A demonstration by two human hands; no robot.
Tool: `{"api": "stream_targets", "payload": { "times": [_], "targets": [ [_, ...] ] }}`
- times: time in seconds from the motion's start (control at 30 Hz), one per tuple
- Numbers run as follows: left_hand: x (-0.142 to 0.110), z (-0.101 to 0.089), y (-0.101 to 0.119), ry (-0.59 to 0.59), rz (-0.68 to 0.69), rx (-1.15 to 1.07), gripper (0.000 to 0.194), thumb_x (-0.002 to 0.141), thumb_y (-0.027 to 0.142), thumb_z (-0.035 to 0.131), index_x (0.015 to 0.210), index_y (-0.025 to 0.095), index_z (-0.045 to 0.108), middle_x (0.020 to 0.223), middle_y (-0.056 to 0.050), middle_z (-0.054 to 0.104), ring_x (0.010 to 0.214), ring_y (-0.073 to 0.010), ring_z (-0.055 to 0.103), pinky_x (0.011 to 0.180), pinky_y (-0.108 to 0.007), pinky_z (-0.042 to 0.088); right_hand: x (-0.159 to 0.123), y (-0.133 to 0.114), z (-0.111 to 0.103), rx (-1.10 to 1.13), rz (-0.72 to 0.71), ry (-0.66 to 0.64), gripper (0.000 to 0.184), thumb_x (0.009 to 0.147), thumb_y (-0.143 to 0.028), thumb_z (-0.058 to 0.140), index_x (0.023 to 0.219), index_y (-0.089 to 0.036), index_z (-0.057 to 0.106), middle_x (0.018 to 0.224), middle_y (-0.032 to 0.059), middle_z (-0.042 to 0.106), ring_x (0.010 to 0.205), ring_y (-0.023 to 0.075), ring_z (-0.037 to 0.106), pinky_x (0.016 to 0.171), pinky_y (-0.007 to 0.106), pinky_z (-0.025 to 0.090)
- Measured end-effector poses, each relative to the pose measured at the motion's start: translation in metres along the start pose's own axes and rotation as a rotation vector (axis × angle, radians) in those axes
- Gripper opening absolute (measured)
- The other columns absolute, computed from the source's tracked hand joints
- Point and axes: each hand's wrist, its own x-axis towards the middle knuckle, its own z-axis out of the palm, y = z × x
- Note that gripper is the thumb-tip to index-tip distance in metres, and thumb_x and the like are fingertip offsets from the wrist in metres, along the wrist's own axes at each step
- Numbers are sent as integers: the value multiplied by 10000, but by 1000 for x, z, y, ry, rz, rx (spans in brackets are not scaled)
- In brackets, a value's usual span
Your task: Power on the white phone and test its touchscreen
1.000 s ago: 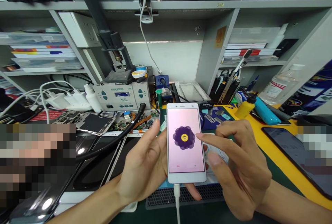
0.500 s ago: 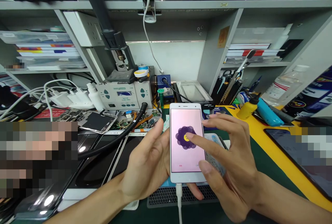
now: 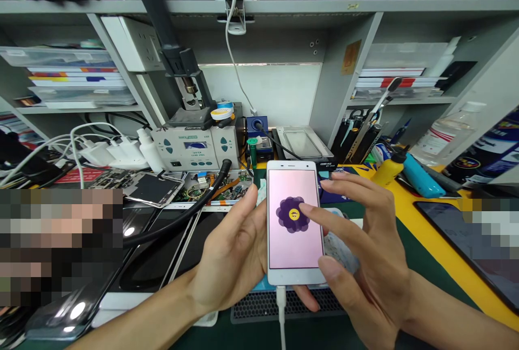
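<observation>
A white smartphone (image 3: 295,255) rests upright in my left hand (image 3: 233,255), which supports it from behind with fingers partly hidden; one fingertip shows below the phone. Its lit pink screen displays a dark purple flower shape with a yellow centre. Plugged into the bottom edge is a white charging cable (image 3: 281,307). My right hand (image 3: 365,247) hovers over the phone's right side, fingers spread, holding nothing. Its index fingertip is over the flower; whether it touches the glass I cannot tell. The thumb tip is by the lower right corner.
Behind the phone stand a grey soldering station (image 3: 197,147) and a tray of small electronic parts (image 3: 203,190). A black hose (image 3: 182,223) crosses the left side. On the right are a yellow bottle (image 3: 389,167), a clear bottle (image 3: 450,128) and a dark tablet-like device (image 3: 466,247).
My right hand has drawn slightly to the right, uncovering the flower's yellow centre. Small red text near the bottom of the screen is gone. The left hand still holds the phone.
</observation>
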Motion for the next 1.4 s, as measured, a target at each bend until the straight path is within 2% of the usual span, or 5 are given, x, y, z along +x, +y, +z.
{"api": "stream_targets", "payload": {
  "times": [0.33, 0.57, 0.8, 1.07, 1.4],
  "targets": [
    [-1, -1, 0, -27, -14, -8, 699, 1011, 593, 148, 1558, 207, 350, 1288, -218, 629, 965, -345, 694, 718, -510, 584, 0, -1, 1, -33, 20, 27, 386, 757, -170, 536, 1119, -95, 647, 1218, 169, 509, 1220, 353, 495, 1043, 620, 373],
    [-1, 1, 0, -4, -1, -3, 702, 1011, 594, 173, 1571, 194, 314, 1296, -216, 620, 1032, -351, 669, 750, -500, 579, 1, 1, 1, -38, -37, -24, 415, 757, -174, 532, 1148, -107, 652, 1269, 174, 490, 1272, 357, 459, 1042, 595, 366],
    [1, 1, 0, 1, -7, -30, 688, 1012, 590, 171, 1584, 224, 276, 1332, -204, 600, 1073, -352, 653, 761, -494, 580, 3, 3, 2, -49, -46, -121, 497, 763, -227, 559, 1242, -110, 619, 1391, 195, 423, 1365, 406, 373, 1091, 648, 317],
    [0, -1, 0, -57, -17, -10, 701, 1008, 597, 133, 1582, 224, 287, 1331, -207, 605, 1072, -354, 651, 739, -476, 585, 1, 2, 1, -50, 25, -30, 498, 759, -229, 535, 1236, -99, 591, 1363, 198, 460, 1319, 395, 432, 1068, 647, 339],
    [0, 0, 0, -11, -8, 2, 703, 1011, 593, 166, 1590, 206, 262, 1337, -214, 598, 1082, -355, 651, 784, -499, 575, 4, 3, 3, -59, -43, -99, 465, 765, -204, 544, 1211, -101, 624, 1350, 191, 453, 1352, 384, 394, 1088, 631, 326]
  ]
}}
